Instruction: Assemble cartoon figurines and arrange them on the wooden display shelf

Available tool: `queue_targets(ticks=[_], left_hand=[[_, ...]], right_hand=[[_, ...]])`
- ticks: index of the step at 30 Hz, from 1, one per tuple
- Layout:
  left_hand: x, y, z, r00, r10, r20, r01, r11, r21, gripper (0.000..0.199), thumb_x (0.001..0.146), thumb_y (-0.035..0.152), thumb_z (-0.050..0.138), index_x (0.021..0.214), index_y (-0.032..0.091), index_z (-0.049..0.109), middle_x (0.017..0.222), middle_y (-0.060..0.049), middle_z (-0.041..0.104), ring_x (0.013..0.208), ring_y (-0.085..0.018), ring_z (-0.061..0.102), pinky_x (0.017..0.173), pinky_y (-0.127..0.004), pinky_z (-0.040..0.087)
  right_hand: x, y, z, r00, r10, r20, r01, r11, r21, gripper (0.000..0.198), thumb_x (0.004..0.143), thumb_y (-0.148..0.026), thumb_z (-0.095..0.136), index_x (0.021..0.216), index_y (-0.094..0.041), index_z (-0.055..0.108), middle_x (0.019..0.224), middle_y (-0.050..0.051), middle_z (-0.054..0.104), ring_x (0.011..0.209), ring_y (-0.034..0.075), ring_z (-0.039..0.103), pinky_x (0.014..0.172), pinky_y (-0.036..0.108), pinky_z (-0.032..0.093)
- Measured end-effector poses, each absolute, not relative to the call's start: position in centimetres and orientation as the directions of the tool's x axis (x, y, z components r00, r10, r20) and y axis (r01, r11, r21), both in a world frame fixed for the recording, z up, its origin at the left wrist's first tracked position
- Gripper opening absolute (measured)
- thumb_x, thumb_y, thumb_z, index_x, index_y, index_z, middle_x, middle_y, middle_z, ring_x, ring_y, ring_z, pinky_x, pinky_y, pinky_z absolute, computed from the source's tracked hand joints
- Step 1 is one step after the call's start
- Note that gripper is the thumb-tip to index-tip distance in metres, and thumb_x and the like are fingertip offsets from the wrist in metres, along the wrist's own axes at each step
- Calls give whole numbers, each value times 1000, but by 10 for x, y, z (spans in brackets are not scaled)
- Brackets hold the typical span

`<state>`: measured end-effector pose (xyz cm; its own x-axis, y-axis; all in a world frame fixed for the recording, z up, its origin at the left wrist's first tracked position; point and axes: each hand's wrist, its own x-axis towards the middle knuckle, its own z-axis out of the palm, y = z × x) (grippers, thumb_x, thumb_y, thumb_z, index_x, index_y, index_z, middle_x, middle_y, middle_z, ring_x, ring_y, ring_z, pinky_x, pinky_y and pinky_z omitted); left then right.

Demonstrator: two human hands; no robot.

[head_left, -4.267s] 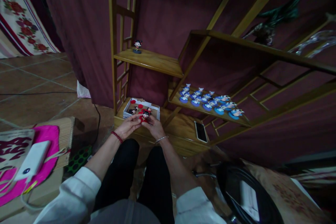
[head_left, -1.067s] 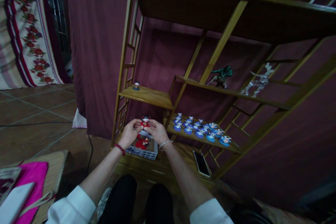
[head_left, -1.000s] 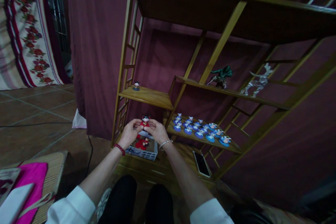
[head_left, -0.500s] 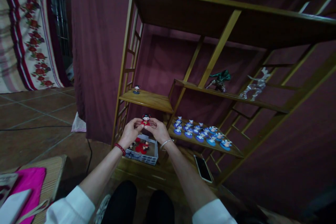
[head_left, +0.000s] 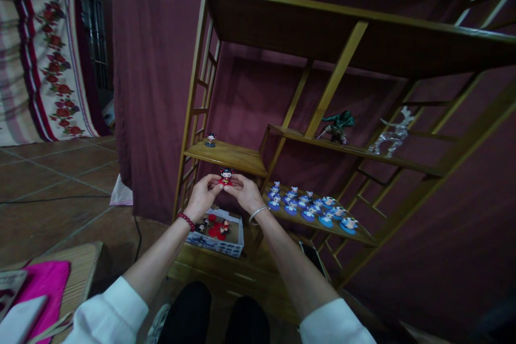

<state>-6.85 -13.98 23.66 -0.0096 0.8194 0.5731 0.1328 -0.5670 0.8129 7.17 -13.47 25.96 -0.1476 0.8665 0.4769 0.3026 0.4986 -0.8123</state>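
Observation:
Between both hands I hold a small figurine (head_left: 226,176) with black hair and a red base, upright. My left hand (head_left: 202,194) pinches the base from the left, and my right hand (head_left: 245,193) pinches it from the right. Below the hands is an open cardboard box (head_left: 231,248) with several red-based figurines (head_left: 219,228) lying in it. Just above the hands runs a small wooden shelf (head_left: 234,157), where one dark-haired figurine (head_left: 210,140) on a dark base stands at the left end.
Several blue and purple figurines (head_left: 308,210) stand in rows on the lower right shelf. Higher up are a green-and-brown figure (head_left: 339,126) and a clear deer ornament (head_left: 393,133). A phone (head_left: 312,256) lies partly behind my right forearm. A pink cloth (head_left: 52,285) lies at the lower left.
Both hands have risen slightly with the figurine, toward the small shelf's front edge. More of the box's contents shows beneath them. My right forearm now covers more of the phone.

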Motion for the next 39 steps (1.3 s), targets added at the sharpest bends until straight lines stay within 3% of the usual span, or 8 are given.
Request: queue_targets(ticks=[39], left_hand=[[-64,-107,286,-13,749,663,241,-641,729,15,68,25,56,81,18,57,78,-2,63,71,-13,58,68,-25,44]], right_hand=[[79,-104,312,-149,817,556,392,565,-726,32,60,-24,66,91,-18,59,91,4,64,83,16,60,80,33,46]])
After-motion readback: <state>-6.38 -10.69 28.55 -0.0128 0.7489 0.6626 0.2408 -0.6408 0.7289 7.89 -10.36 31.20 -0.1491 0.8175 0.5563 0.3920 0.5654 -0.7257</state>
